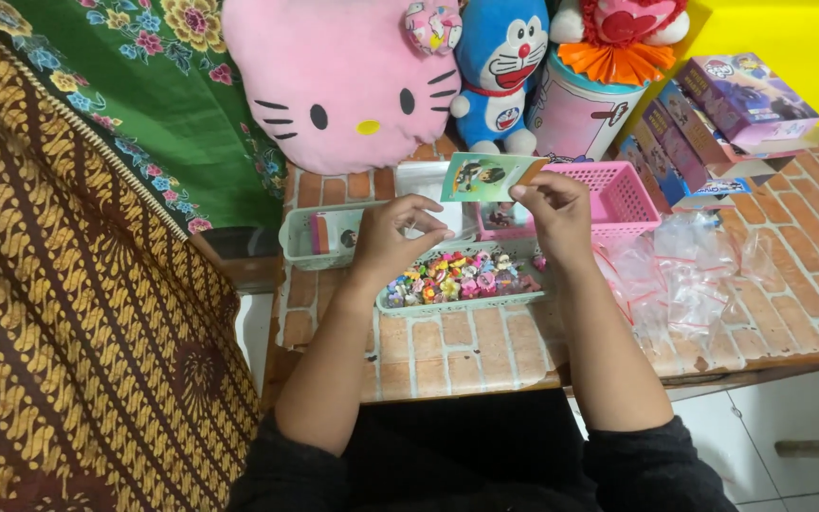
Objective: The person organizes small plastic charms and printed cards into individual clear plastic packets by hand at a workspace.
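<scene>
a shallow green tray (400, 305) is sitting on the brick-patterned table (457, 351) right in front of the person, and it is holding a heap of small colourful charms (457, 277). behind it to the left, a second green basket (300, 248) is holding a few flat packets, one with pink and orange stripes. to the right, a pink basket (623, 194) is standing with a small picture card lying at its near left corner; what else is in it cannot be told. a loose pile of clear plastic bags (684, 280) with red seal strips is lying on the table to the right of the tray.

the right hand (556, 218) is hovering above the tray's right end, its thumb and forefinger pinching closed on the right edge of a card (485, 177) with a green cartoon picture, the other fingers curling in. the card is being held up level, over the gap between the baskets. the left hand (392, 242) is hovering over the tray's left end, fingers bent inward in a loose pinch; something pale is showing at its fingertips, but whether it is gripping it cannot be told.

at the back, a pink cat cushion (343, 81), a blue cat plush (500, 71) and stacked purple boxes (722, 114) are lining the table.
</scene>
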